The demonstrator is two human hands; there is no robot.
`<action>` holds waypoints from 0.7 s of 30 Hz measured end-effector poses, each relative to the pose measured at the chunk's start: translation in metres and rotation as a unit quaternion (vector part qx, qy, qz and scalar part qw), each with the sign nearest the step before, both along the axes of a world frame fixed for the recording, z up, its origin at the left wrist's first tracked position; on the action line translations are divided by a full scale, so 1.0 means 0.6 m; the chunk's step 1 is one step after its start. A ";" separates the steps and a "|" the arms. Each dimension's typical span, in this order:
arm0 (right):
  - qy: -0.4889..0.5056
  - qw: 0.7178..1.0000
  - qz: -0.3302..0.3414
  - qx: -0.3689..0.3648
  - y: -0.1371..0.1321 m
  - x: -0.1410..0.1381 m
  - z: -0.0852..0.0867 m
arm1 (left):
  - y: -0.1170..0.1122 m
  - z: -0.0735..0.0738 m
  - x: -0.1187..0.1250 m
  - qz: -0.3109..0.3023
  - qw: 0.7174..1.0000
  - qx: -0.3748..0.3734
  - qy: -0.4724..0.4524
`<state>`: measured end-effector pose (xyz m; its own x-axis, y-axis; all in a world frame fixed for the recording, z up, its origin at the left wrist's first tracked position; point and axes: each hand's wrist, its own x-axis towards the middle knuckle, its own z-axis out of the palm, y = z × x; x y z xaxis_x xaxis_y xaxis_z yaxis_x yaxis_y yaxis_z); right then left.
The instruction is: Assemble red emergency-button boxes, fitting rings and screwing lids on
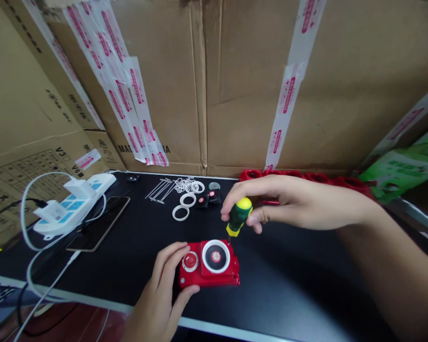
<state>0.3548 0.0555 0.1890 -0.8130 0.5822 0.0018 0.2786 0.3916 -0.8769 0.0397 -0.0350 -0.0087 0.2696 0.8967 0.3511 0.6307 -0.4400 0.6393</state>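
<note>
My left hand [169,280] is closed around the left end of a red plastic case [214,279], holding it on the black table. The case carries a white ring [204,262] around a dark disc with a small red-and-white mark [216,256], and a round red button [190,260] to its left. Above its far right corner, my right hand [257,204] grips a short screwdriver [239,216] with a green and yellow handle. The screwdriver stands nearly upright, its tip at the corner of the case; whether it sits in a screw cannot be made out.
Behind the case lie white rings [180,213], small black parts [203,201] and thin metal rods [161,190]. Red housings [316,177] line the back right, beside a green bag [403,166]. At left are a power strip [73,205] and a phone [99,224] with cables. Cardboard [242,95] walls the back.
</note>
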 end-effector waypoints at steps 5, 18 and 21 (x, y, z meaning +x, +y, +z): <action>-0.054 0.977 -0.142 0.147 -0.009 -0.029 -0.006 | -0.001 -0.004 0.005 0.011 0.999 -0.007 -0.032; 0.017 1.000 -0.017 0.008 -0.005 0.000 0.006 | -0.004 -0.005 0.010 0.023 0.999 -0.005 -0.039; 0.014 0.998 -0.067 0.014 -0.005 -0.008 0.002 | -0.002 -0.007 0.007 0.021 0.999 -0.005 -0.034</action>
